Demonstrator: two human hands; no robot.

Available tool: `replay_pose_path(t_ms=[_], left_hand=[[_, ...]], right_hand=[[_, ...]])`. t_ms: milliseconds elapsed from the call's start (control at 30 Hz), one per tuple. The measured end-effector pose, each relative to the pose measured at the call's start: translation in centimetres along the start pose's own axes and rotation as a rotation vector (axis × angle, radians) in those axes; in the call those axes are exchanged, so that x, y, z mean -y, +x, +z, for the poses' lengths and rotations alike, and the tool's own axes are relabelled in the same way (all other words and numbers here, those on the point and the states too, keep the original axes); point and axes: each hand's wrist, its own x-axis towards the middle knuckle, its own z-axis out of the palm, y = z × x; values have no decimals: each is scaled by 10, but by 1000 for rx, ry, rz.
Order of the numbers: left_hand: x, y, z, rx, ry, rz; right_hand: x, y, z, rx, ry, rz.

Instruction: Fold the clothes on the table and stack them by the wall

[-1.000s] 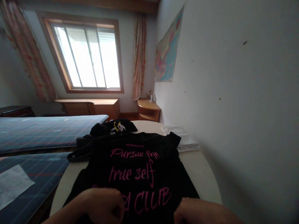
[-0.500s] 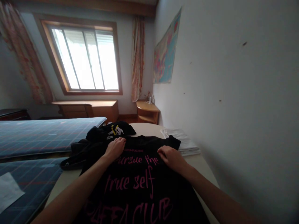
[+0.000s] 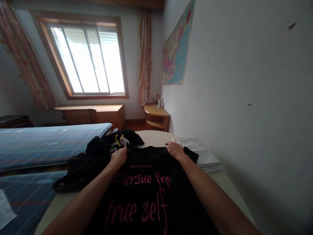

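A black T-shirt (image 3: 144, 186) with pink lettering lies spread out, its neckline away from me. My left hand (image 3: 119, 156) is closed on the shirt's far edge, left of the neckline. At the right shoulder, my right hand (image 3: 175, 150) has its fingers curled over the same edge; the fingertips are partly hidden. Just beyond my left hand lies a bunched black garment (image 3: 132, 137) with a yellow and white print. More dark cloth (image 3: 73, 173) trails to the left. White folded cloth (image 3: 207, 158) lies right of my right hand.
Under the clothes is a pale table (image 3: 156, 134) with a rounded far edge. Blue plaid mattresses (image 3: 49, 143) are on the left, with a white sheet of paper (image 3: 5, 210). A white wall (image 3: 256, 147) runs along the right. A corner shelf (image 3: 156, 112) stands farther back.
My right hand has moved from the printed front out to the shirt's far right edge. My left hand has shifted slightly and closed on the left edge. The view has shifted a little.
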Motion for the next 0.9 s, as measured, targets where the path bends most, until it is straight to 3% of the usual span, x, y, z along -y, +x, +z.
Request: replay_pose_path(t_ms=[200, 367, 467, 567, 667, 767, 900], left_hand=[[8, 13, -23, -55, -41, 28], [20, 31, -48, -181, -92, 45], [20, 41, -51, -261, -103, 4], [12, 45, -37, -259, -101, -4], [-2, 37, -14, -204, -88, 42], [-20, 20, 7, -183, -71, 89], [-55, -13, 25, -196, -89, 189]], right_hand=[[6, 17, 17, 56, -51, 40], [14, 35, -1, -40, -66, 100], [21, 49, -15, -132, -57, 140], [26, 54, -15, -132, -40, 135], [30, 45, -2, -46, -27, 64], [32, 26, 8, 12, -47, -9], [28, 1, -3, -69, -123, 29]])
